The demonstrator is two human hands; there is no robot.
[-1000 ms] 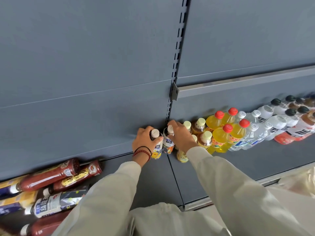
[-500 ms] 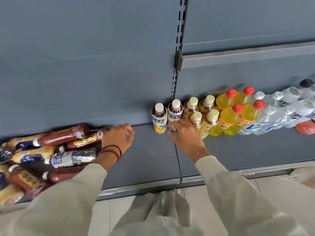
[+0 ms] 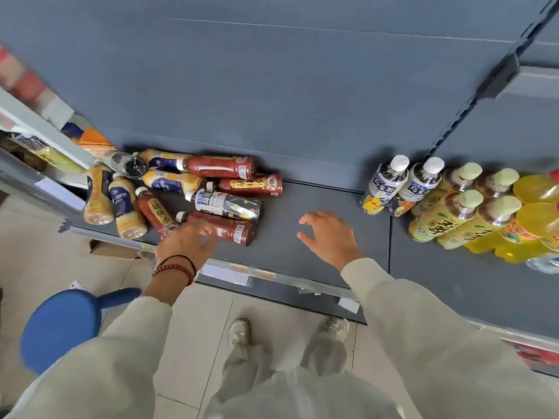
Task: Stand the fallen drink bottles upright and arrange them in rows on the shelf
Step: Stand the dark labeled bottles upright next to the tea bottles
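Observation:
A heap of fallen bottles lies at the left of the grey shelf: dark red ones, yellow-and-blue ones, and a silver-labelled bottle. My left hand hovers with fingers spread over the nearest red bottle, touching or just above it. My right hand is open over bare shelf, holding nothing. Two white-capped bottles stand upright against the back panel. Beside them stand rows of pale-capped tea bottles and yellow drinks.
A neighbouring shelf unit with goods juts in at the left. On the tiled floor below stands a blue stool, and my shoes are close to the shelf's front rail.
Both hands let go of the two white-capped bottles, which now stand upright. My view swung left and down. My left hand reached the fallen heap; my right hand drew back from the row.

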